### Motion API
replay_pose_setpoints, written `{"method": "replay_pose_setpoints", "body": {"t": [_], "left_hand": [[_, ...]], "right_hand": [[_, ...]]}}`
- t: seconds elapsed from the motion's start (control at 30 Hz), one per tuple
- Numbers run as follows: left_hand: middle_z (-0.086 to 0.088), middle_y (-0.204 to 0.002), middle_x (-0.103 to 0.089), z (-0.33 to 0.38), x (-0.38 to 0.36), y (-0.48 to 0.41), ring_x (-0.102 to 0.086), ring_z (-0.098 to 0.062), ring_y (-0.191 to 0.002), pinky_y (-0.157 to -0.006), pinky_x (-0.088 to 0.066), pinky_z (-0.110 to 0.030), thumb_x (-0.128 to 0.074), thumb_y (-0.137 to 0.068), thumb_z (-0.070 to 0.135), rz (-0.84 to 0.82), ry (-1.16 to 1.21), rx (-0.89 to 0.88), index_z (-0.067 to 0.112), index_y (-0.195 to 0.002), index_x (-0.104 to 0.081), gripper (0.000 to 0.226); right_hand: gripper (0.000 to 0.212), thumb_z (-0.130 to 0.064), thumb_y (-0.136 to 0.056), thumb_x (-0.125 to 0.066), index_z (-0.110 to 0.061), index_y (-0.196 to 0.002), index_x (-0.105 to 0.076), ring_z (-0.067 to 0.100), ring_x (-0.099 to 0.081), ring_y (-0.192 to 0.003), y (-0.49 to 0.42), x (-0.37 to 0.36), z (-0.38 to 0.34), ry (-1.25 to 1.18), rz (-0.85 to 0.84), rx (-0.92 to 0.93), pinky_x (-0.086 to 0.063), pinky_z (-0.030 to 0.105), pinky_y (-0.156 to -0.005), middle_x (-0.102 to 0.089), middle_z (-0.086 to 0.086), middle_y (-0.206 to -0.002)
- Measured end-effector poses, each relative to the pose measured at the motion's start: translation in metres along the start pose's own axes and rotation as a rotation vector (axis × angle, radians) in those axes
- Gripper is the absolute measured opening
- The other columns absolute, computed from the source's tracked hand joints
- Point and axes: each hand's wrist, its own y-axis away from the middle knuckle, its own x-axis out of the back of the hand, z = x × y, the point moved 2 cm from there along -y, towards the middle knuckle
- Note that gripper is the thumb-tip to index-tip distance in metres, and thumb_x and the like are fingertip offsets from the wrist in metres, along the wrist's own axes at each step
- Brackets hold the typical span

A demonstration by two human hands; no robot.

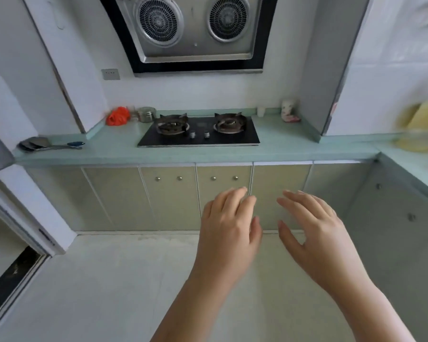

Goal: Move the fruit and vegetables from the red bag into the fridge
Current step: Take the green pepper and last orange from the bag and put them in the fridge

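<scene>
The pale green bench point(124, 141) runs along the wall beyond both grips, with a black two-burner hob point(198, 134) set into it straight ahead of them. The left grip point(226, 225) and right grip point(316, 230) hang side by side but apart, in front of the cupboard doors below the bench. Their fingers are spread and loosely bent, and neither has hold of anything.

The red bag point(118, 116) sits on the bench far ahead and well to the left of the left grip, in the back corner just beside a steel canister point(146, 114). Neither grip is near it. It looks like a thin, crumpled plastic carrier: soft, shapeless and probably slippery. Its weight depends on contents that cannot be seen.

I judge the bunched top the best place to take hold, with the other grip under the bottom if it sags, since soft fruit would bruise if squeezed. The fridge cannot be picked out with certainty.

No brand or writing can be read. A red-and-white printed packet point(289, 111) ahead and to the right of the right grip is too blurred.
</scene>
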Motion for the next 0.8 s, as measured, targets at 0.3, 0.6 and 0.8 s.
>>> {"method": "replay_pose_setpoints", "body": {"t": [0.3,0.6,0.8], "left_hand": [[-0.008,-0.108,-0.066,0.067,-0.09,-0.043,-0.06,-0.029,-0.102,-0.087,-0.037,-0.034,-0.046,-0.08,0.023,-0.07,0.189,-0.173,0.007,-0.099,-0.067,0.032],[-0.008,-0.11,-0.066,0.079,-0.184,-0.109,-0.059,-0.027,-0.103,-0.087,-0.035,-0.032,-0.045,-0.081,0.024,-0.16,0.382,-0.365,0.008,-0.1,-0.067,0.034],[-0.009,-0.109,-0.067,0.066,-0.237,-0.173,-0.061,-0.028,-0.102,-0.086,-0.035,-0.032,-0.045,-0.08,0.025,-0.179,0.485,-0.468,0.007,-0.101,-0.067,0.035]], "right_hand": [[0.041,-0.034,-0.082,-0.043,-0.011,-0.11,-0.063,0.022,-0.049,-0.11,0.031,0.038,0.09,0.201,0.065,-0.266,-0.044,0.042,-0.092,-0.063,0.004,-0.115],[0.042,-0.036,-0.082,-0.043,-0.012,-0.11,-0.064,0.018,-0.043,-0.111,0.004,0.028,0.157,0.398,0.142,-0.478,-0.044,0.045,-0.091,-0.063,0.004,-0.115],[0.041,-0.036,-0.081,-0.044,-0.014,-0.109,-0.063,0.018,-0.044,-0.109,-0.039,0.009,0.193,0.483,0.212,-0.592,-0.046,0.048,-0.09,-0.062,0.003,-0.115]]}}
